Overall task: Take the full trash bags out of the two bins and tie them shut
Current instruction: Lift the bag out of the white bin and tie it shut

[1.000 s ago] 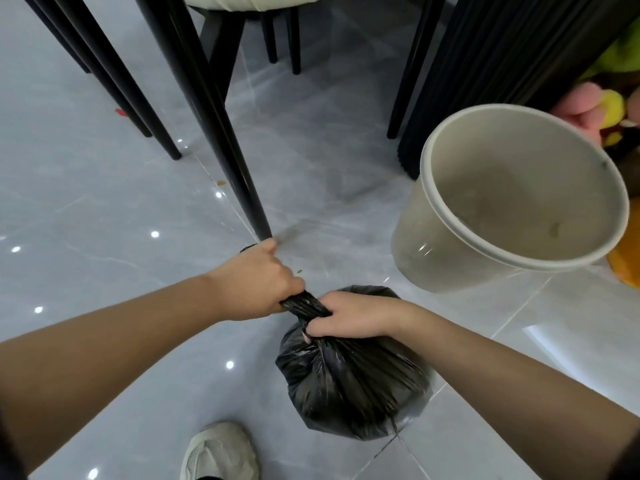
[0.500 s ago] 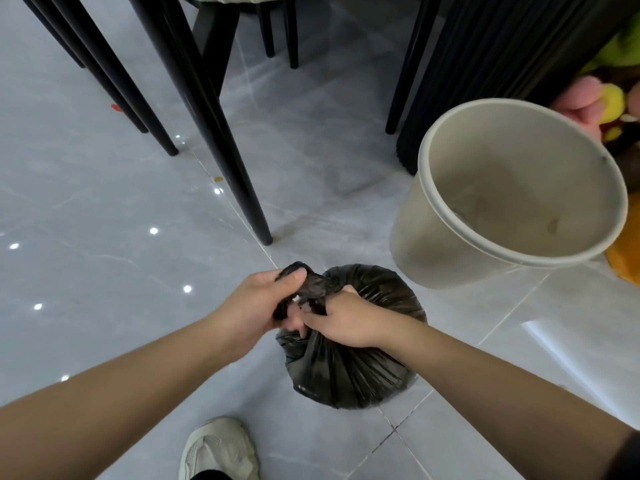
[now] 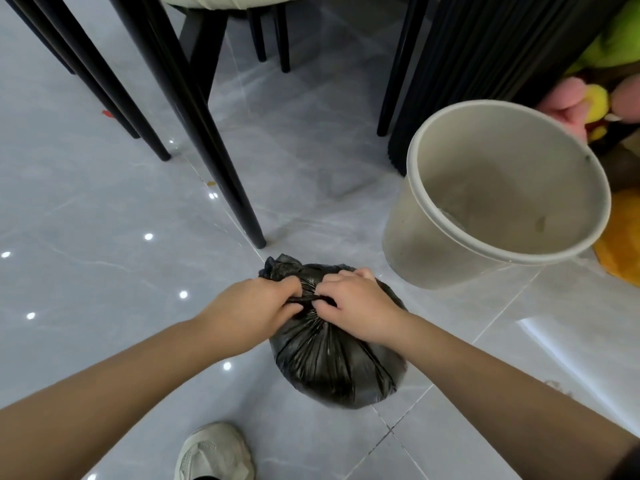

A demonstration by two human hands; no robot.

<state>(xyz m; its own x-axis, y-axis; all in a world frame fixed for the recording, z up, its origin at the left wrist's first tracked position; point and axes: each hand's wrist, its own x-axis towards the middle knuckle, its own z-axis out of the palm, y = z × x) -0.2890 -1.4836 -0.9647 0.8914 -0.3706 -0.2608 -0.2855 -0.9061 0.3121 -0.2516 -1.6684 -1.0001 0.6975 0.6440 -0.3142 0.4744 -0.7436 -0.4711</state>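
Floor tiles carry the black trash bag (image 3: 337, 362), beside the emptied bin (image 3: 498, 195). Left hand (image 3: 254, 311) and right hand (image 3: 355, 306) both pinch its twisted neck (image 3: 308, 298), lying crosswise between them.

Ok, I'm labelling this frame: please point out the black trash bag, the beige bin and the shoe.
black trash bag (image 3: 332, 368), head view, on its bulging side
beige bin (image 3: 412, 247), head view, on its outer wall
shoe (image 3: 214, 452), head view, on its upper
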